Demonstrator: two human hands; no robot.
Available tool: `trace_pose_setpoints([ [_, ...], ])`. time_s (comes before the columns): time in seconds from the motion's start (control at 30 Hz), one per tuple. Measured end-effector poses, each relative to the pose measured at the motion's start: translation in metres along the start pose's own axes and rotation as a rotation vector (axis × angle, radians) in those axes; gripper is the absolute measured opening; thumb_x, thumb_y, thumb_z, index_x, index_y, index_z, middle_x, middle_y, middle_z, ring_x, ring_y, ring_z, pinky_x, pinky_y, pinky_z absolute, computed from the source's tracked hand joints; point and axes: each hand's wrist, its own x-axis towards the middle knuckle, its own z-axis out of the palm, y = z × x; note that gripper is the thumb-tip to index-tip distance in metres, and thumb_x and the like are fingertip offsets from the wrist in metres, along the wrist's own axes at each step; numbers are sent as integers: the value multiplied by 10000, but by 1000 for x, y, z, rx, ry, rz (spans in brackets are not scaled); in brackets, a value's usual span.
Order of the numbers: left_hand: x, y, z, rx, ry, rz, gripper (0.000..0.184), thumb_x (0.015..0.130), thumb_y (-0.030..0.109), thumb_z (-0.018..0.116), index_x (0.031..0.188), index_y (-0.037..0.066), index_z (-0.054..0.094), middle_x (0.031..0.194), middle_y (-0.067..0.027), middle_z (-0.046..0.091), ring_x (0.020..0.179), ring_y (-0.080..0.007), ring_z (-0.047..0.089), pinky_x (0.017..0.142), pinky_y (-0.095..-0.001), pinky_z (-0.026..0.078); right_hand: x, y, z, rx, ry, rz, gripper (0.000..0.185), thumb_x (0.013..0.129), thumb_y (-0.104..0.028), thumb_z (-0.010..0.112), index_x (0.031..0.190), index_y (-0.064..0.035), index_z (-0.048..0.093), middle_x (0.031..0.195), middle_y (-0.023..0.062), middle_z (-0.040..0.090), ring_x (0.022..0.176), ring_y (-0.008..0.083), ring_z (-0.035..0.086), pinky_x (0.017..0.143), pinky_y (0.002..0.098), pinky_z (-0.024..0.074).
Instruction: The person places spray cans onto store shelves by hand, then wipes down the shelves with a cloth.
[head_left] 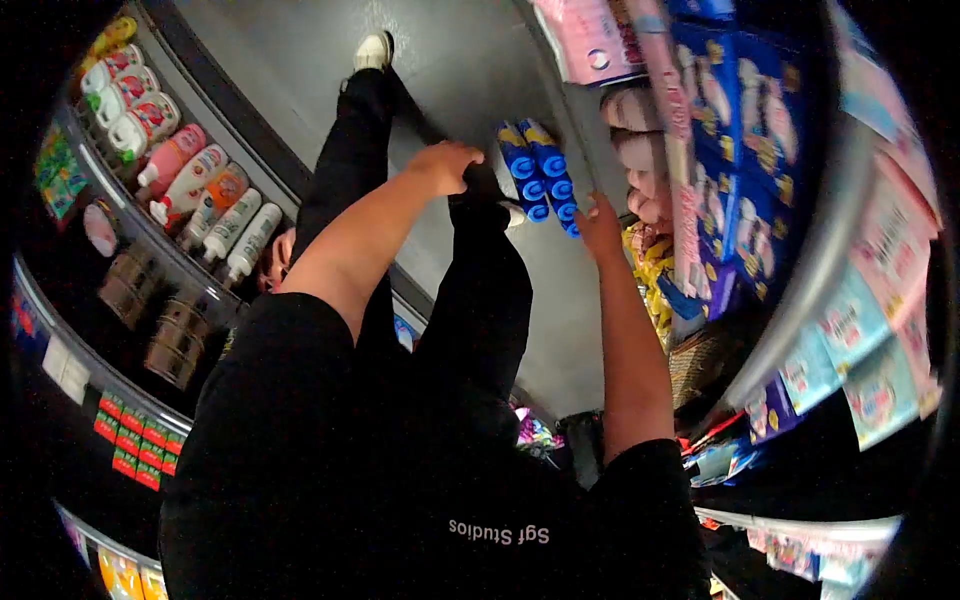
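Note:
Several blue bottles (537, 170) stand in two close rows on the grey floor ahead of me. My left hand (447, 167) is to the left of them, palm inward, with its fingers bent and its thumb apart from them; nothing shows in it. Close by the nearest bottles on their right side is my right hand (600, 228), its thumb and fingers apart. Whether its fingertips touch a bottle cannot be made out.
On the left, shelves (215, 285) hold white, pink and orange bottles, brown jars and red-green boxes. Packets in pink (600, 45) and blue (760, 150) line the right side. My legs and a white shoe (373, 50) are over the floor.

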Motion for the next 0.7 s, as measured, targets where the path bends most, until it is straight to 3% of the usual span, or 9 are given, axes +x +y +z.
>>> trace_pose_setpoints([
  [0.13, 57, -18, 62, 3, 14, 148, 624, 667, 96, 691, 1256, 193, 511, 1277, -67, 509, 1166, -303, 485, 909, -414, 460, 43, 23, 51, -137, 59, -123, 653, 712, -238, 735, 1287, -78, 469, 1061, 214, 590, 944, 360, 582, 840, 420, 459],
  [0.33, 122, -16, 117, 49, 176, 220, 809, 640, 36, 724, 1351, 251, 404, 1356, -51, 456, 1201, -300, 464, 925, -432, 446, 91, 39, 98, -207, 47, -111, 750, 708, -271, 734, 1351, -78, 399, 1149, 247, 565, 1064, 397, 546, 915, 453, 431],
  [0.47, 164, -24, 140, -41, 341, 318, 837, 631, 40, 740, 1356, 270, 390, 1371, -35, 445, 1245, -273, 441, 936, -444, 435, 105, 26, 110, -295, 4, -65, 725, 710, -281, 726, 1339, -99, 415, 1101, 223, 593, 1016, 385, 574, 872, 463, 449],
  [0.53, 183, -27, 143, -22, 341, 380, 831, 630, 55, 753, 1352, 260, 394, 1364, -28, 456, 1256, -253, 436, 964, -442, 409, 111, 20, 113, -476, -30, -16, 655, 703, -291, 727, 1281, -132, 463, 1023, 184, 622, 940, 364, 607, 811, 463, 468],
  [0.6, 197, -32, 147, 70, 342, 510, 795, 624, 106, 772, 1328, 237, 425, 1343, -29, 480, 1253, -257, 441, 1000, -437, 375, 116, 20, 117, -513, -9, -5, 622, 697, -300, 730, 1246, -144, 482, 981, 168, 628, 907, 355, 615, 785, 463, 473],
  [0.7, 202, -39, 143, 54, 263, 537, 748, 624, 169, 784, 1298, 216, 461, 1331, -34, 494, 1246, -254, 450, 1026, -429, 348, 112, 25, 125, -522, 49, -20, 575, 685, -315, 735, 1190, -152, 511, 952, 155, 627, 884, 344, 620, 756, 464, 479],
])
